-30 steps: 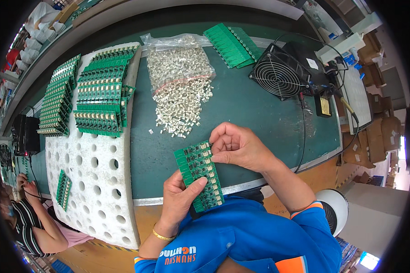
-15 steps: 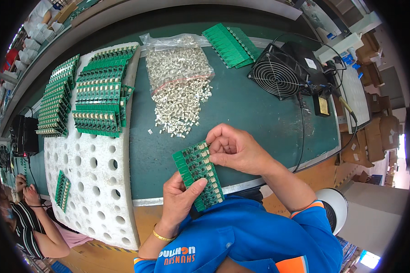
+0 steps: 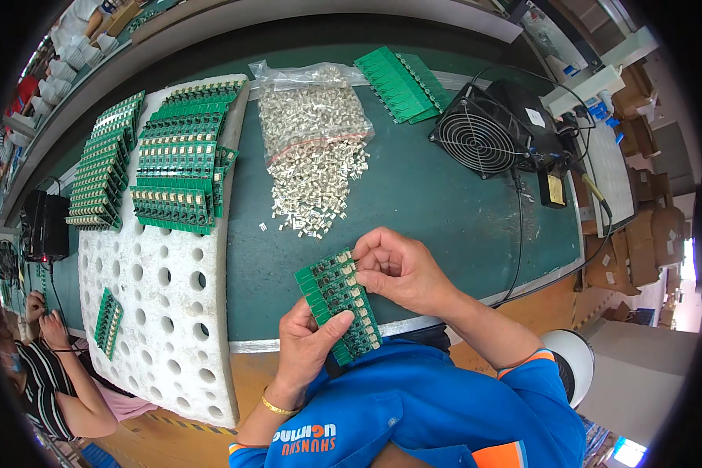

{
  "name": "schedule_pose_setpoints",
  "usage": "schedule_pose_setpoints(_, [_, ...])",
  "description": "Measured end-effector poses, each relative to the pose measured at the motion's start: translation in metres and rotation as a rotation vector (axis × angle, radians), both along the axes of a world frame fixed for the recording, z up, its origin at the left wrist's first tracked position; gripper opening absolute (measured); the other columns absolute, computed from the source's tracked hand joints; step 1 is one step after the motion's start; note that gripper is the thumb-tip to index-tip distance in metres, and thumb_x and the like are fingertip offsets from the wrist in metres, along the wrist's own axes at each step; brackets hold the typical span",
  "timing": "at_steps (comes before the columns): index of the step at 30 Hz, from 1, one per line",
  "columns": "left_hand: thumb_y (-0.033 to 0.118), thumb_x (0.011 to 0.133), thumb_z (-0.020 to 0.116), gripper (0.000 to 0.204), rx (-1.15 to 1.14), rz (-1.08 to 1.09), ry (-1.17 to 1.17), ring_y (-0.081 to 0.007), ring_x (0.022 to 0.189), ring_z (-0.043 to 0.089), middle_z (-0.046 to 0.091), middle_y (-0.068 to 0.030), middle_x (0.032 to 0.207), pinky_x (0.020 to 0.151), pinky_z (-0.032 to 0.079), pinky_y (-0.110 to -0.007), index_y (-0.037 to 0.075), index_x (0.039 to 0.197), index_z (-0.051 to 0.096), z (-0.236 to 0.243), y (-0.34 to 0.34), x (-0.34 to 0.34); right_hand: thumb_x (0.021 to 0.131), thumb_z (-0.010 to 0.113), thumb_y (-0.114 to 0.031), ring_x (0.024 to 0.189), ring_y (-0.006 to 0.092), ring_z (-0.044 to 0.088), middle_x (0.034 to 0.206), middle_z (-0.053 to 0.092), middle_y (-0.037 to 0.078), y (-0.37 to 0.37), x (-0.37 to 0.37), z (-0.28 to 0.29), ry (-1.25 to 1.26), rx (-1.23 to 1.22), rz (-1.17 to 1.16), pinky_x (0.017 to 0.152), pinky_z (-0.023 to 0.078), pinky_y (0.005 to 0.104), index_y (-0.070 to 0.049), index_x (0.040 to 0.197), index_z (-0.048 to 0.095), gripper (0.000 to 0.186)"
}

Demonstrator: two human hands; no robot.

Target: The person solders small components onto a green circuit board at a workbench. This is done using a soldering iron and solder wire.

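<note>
The green circuit board (image 3: 334, 295) sits in front of the person's chest, its long axis running away from them, the near end slanting rightward. The left hand (image 3: 310, 337) pinches it from the left, thumb on top. The right hand (image 3: 404, 271) is at its far right corner, nearer the white plugs (image 3: 360, 298); its fingers are bunched, but whether they grip anything I can't tell. Beyond lies a heap of loose white plugs (image 3: 312, 191).

Green table (image 3: 437, 203) here has a pale edge (image 3: 261, 345), there's a long ledge (image 3: 444, 15) along the far side, kinda orangey floor (image 3: 253, 370) nearer, cardboard boxes (image 3: 666, 232) off right, and bright light (image 3: 688, 261) glares just past them.
</note>
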State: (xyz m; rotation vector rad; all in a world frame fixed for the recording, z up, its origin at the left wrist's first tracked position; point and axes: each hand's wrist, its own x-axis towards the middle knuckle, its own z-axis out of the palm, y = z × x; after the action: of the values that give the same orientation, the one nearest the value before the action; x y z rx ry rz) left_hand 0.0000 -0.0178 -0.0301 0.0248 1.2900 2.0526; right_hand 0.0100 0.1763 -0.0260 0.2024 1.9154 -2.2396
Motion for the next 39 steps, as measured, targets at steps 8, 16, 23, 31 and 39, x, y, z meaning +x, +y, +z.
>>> schedule_pose_setpoints(8, [0.007, 0.090, 0.063, 0.031, -0.017, 0.083, 0.047, -0.0079, 0.090, 0.060, 0.065, -0.0051, 0.106, 0.078, 0.051, -0.024, 0.001, 0.119, 0.053, 0.000, 0.003, 0.001, 0.091, 0.061, -0.013, 0.066, 0.0043, 0.054, 0.074, 0.060, 0.000, -0.002, 0.001, 0.009, -0.085, 0.031, -0.007, 0.060, 0.046, 0.0211, 0.001, 0.090, 0.060, 0.014])
schedule_pose_setpoints(16, [0.006, 0.089, 0.064, 0.030, 0.000, 0.086, 0.047, -0.0081, 0.090, 0.060, 0.065, -0.0052, 0.105, 0.079, 0.051, -0.024, 0.002, 0.118, 0.054, 0.000, 0.001, 0.000, 0.092, 0.060, -0.017, 0.063, 0.0018, 0.048, 0.069, 0.056, -0.004, -0.009, 0.001, 0.003, -0.033, 0.112, 0.011, 0.055, 0.041, 0.0204, 0.000, 0.088, 0.060, 0.017])
schedule_pose_setpoints(23, [0.005, 0.088, 0.065, 0.031, -0.005, 0.078, 0.078, -0.0086, 0.089, 0.061, 0.066, -0.0052, 0.104, 0.079, 0.051, -0.025, 0.001, 0.117, 0.056, -0.003, -0.003, 0.004, 0.093, 0.060, -0.019, 0.067, 0.0016, 0.050, 0.073, 0.056, -0.003, -0.010, 0.007, -0.003, 0.025, 0.159, 0.049, 0.057, 0.042, 0.0191, -0.004, 0.085, 0.057, 0.018])
schedule_pose_setpoints(31, [0.004, 0.088, 0.063, 0.030, 0.047, 0.142, -0.032, -0.0100, 0.090, 0.063, 0.065, -0.0059, 0.105, 0.080, 0.052, -0.026, 0.002, 0.116, 0.054, -0.002, -0.005, 0.001, 0.090, 0.063, -0.017, 0.060, 0.0046, 0.047, 0.064, 0.052, -0.004, -0.006, -0.015, 0.011, 0.053, 0.248, 0.001, 0.051, 0.038, 0.0254, -0.003, 0.078, 0.058, 0.018])
schedule_pose_setpoints(39, [0.003, 0.087, 0.063, 0.029, 0.086, 0.190, -0.100, -0.0115, 0.089, 0.064, 0.066, -0.0066, 0.105, 0.079, 0.053, -0.028, 0.003, 0.115, 0.055, -0.005, -0.002, -0.002, 0.081, 0.066, -0.018, 0.073, 0.0346, 0.061, 0.074, 0.062, 0.013, 0.006, -0.060, 0.003, 0.228, 1.106, -0.060, 0.064, 0.046, 0.0472, -0.003, 0.075, 0.058, 0.018])
